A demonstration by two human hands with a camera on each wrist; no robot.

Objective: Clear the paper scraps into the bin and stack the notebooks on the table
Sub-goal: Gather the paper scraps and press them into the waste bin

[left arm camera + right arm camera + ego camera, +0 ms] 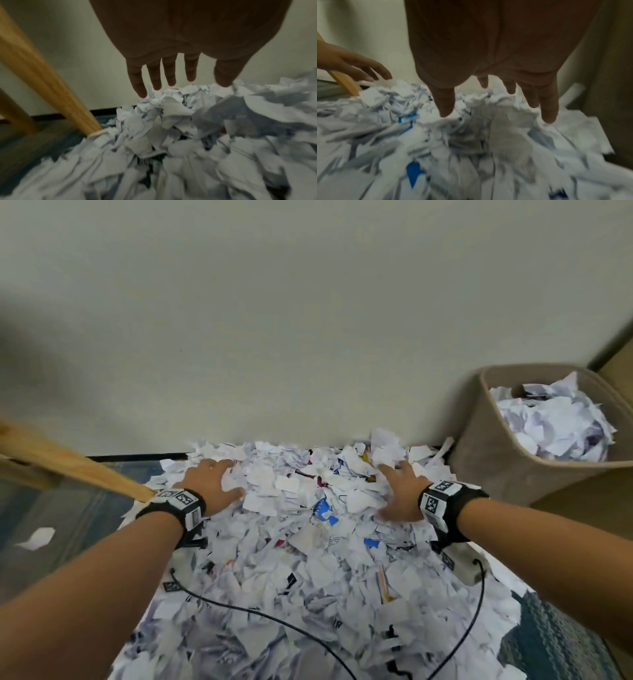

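Observation:
A big heap of torn white paper scraps [308, 542] covers the floor against the wall. My left hand [212, 484] lies on the heap's far left side with straight, spread fingers [169, 75] touching the scraps [171, 121]. My right hand [399, 491] presses into the far right side of the heap, its fingers [547, 108] straight and spread, tips sunk in the paper [471, 135]. The left hand [359, 69] also shows in the right wrist view. A brown fabric bin [496, 460] at the right holds scraps heaped to its rim. No notebooks are visible.
A slanted wooden leg [68, 463] stands at the left, its foot at the heap's edge [51, 88]. Black cables [260, 614] run across the scraps near me. One stray scrap [37, 537] lies on the blue carpet at left. The wall is close behind the heap.

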